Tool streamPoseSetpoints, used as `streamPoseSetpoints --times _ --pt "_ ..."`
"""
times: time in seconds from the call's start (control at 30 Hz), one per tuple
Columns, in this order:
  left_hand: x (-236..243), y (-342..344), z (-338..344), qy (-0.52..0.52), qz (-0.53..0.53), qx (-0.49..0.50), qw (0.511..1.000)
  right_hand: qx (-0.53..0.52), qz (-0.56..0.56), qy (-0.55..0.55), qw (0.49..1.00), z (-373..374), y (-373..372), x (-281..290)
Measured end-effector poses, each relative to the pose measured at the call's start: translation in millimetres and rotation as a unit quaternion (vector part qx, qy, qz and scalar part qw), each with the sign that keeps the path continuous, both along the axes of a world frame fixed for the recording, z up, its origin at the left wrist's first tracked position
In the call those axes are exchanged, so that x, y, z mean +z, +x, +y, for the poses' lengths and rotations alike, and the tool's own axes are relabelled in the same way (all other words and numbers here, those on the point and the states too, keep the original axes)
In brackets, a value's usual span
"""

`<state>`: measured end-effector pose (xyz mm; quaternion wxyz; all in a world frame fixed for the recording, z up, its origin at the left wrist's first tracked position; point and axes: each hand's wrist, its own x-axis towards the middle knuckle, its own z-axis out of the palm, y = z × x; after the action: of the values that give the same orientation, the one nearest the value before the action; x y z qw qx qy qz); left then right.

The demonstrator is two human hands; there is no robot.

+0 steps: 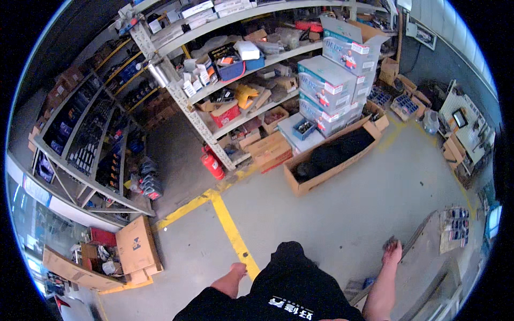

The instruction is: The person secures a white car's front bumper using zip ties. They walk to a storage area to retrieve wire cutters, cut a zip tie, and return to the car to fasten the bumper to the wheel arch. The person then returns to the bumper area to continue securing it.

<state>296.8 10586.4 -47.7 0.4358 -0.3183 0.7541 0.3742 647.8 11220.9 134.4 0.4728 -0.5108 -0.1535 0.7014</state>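
Note:
My left hand point(239, 269) hangs low beside my black shirt, over the floor by the yellow line. Its fingers look curled in, and nothing shows in them. On the other side, my right hand point(393, 253) is held out with the fingers bent round a small dark grey thing point(391, 243), too small and blurred to name. Close to that hand is the edge of a grey-brown bench or board point(420, 249), with a sheet of small dark packets point(455, 229) at its far end.
Ahead, a long carton with black contents point(303, 188) lies before stacked grey boxes point(326, 88) and a loaded metal shelf point(195, 99). A red fire extinguisher point(213, 165) stands by the shelf post. Open cartons point(138, 243) sit at the left. Yellow lines point(227, 219) mark the grey floor.

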Motion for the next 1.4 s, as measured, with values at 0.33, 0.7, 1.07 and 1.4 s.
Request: streamPoseSetpoints --times 0.33,0.7,1.07,1.4 --pt "-33 -39 228 0.202 0.087 -0.348 0.911 0.064 0.098 -0.049 0.992 163 -195 39" --pt "-28 -301 755 -0.003 0.268 -0.646 0.715 -0.255 -0.201 -0.152 0.934 228 91 -88" --pt "51 -300 1047 0.15 0.176 -0.359 0.904 -0.125 -0.168 -0.355 0.911 392 -62 -139" --pt "30 -181 1117 -0.063 0.129 -0.544 0.827 -0.09 -0.139 -0.15 0.975 801 46 -224"
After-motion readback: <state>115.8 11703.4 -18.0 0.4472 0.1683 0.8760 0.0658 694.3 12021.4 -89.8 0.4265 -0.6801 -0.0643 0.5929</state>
